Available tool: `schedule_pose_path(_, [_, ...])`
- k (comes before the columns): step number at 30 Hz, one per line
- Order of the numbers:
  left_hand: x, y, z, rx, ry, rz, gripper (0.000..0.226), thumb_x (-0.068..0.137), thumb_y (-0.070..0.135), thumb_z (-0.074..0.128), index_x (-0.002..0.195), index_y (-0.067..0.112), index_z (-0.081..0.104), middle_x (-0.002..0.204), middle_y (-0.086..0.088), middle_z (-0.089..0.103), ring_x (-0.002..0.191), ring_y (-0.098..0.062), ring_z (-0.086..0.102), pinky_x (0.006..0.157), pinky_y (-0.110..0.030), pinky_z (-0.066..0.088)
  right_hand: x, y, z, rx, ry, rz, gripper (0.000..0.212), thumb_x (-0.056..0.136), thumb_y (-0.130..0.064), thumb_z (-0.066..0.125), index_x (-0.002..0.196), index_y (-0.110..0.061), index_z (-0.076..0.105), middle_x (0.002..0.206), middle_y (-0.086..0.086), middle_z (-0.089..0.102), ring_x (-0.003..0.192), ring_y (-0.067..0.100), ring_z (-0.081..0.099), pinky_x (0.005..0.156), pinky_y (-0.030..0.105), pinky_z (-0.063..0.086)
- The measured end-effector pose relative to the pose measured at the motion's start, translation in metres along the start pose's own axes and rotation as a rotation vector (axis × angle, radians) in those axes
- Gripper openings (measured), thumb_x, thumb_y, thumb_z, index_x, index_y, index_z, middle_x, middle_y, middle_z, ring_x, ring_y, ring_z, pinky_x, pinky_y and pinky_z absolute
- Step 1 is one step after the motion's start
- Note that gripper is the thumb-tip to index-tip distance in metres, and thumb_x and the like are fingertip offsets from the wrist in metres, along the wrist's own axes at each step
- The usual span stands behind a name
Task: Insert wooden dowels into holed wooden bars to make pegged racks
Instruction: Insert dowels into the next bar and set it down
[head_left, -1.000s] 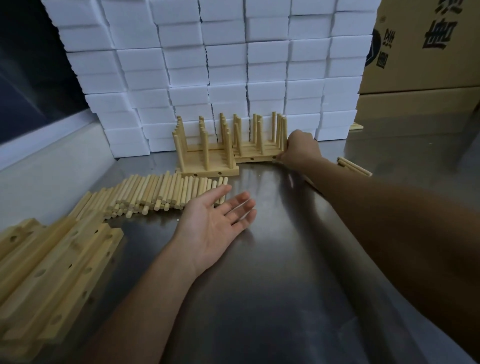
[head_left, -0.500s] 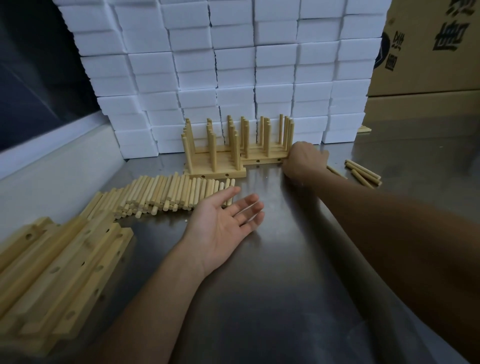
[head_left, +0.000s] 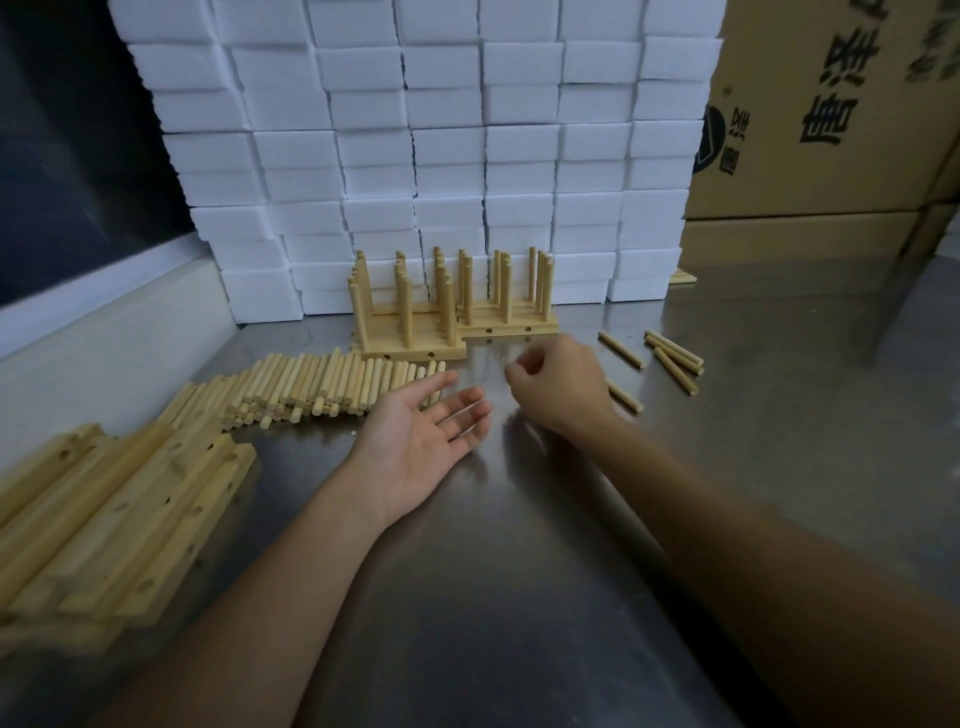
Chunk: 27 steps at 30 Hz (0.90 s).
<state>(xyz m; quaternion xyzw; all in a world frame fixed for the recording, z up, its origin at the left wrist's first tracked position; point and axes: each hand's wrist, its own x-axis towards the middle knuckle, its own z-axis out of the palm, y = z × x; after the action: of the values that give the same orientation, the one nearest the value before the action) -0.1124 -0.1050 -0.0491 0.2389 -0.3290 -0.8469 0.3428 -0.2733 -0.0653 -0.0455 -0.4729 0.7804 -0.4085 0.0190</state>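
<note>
- Stacked white foam blocks (head_left: 415, 156) and brown cardboard boxes (head_left: 831, 130) are seen behind a grey brushed-metal surface (head_left: 519, 571).
- Two finished pale wooden pegged racks (head_left: 410, 332) are set side by side against the foam, pegs upright, bars running left to right.
- A heap of short round wooden dowels (head_left: 322, 387) is laid just in front of the racks; most long axes point away from the person, slightly fanned toward the left end.
- A few loose dowels (head_left: 672, 358) are scattered to the right, angled diagonally, well apart from the heap.
- Long holed wooden bars (head_left: 119, 499) are piled at the near left, long axes running diagonally away to the right, holes facing up.
- The left hand (head_left: 421, 436) is held palm up with its grip spread, fingertips just beside the heap's right end; nothing is held.
- The right hand (head_left: 558, 384) is seen near the right rack with fingers loosely curled; nothing can be made out in its grip.
- A risk is judged: the heap could be rolled or scattered if brushed by the open left hand, since round dowels are easily set rolling on smooth metal.
- The racks could also be knocked by the right forearm when the loose dowels are reached for.
</note>
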Motion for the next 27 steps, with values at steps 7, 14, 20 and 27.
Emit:
schedule_pose_path(7, [-0.006, 0.001, 0.009, 0.162, 0.063, 0.036, 0.02, 0.096, 0.012, 0.055, 0.113, 0.003, 0.059, 0.085, -0.017, 0.069, 0.067, -0.026, 0.07, 0.061, -0.034, 0.059, -0.036, 0.013, -0.006, 0.126, -0.072, -0.057, 0.013, 0.092, -0.031, 0.064, 0.081, -0.025, 0.068, 0.066, -0.01, 0.067, 0.062, 0.001, 0.066, 0.047, 0.006, 0.044])
schedule_pose_path(14, [-0.009, 0.033, 0.014, 1.391, 0.173, 0.279, 0.009, 0.095, 0.022, 0.055, 0.091, 0.022, 0.063, 0.085, -0.001, 0.067, 0.065, -0.017, 0.063, 0.066, -0.034, 0.053, -0.034, 0.012, -0.007, 0.183, -0.092, -0.005, 0.017, 0.093, -0.03, 0.064, 0.077, -0.026, 0.067, 0.067, -0.009, 0.067, 0.059, -0.001, 0.064, 0.049, 0.011, 0.044])
schedule_pose_path(20, [-0.027, 0.083, -0.007, 1.958, 0.472, 0.238, 0.007, 0.085, 0.017, 0.068, 0.091, 0.016, 0.064, 0.095, -0.008, 0.066, 0.086, -0.025, 0.063, 0.08, -0.039, 0.054, -0.033, 0.011, -0.009, 0.206, -0.112, 0.021, 0.016, 0.094, -0.031, 0.063, 0.082, -0.023, 0.069, 0.069, -0.007, 0.069, 0.058, 0.004, 0.065, 0.051, 0.016, 0.045])
schedule_pose_path(27, [-0.042, 0.13, -0.047, 2.021, 0.795, -0.236, 0.059, 0.06, 0.029, 0.091, 0.103, 0.009, 0.055, 0.116, -0.018, 0.057, 0.111, -0.039, 0.053, 0.1, -0.051, 0.046, -0.034, 0.012, -0.009, 0.214, -0.131, 0.014, 0.014, 0.095, -0.031, 0.063, 0.084, -0.022, 0.068, 0.069, -0.006, 0.069, 0.057, 0.007, 0.066, 0.049, 0.014, 0.047])
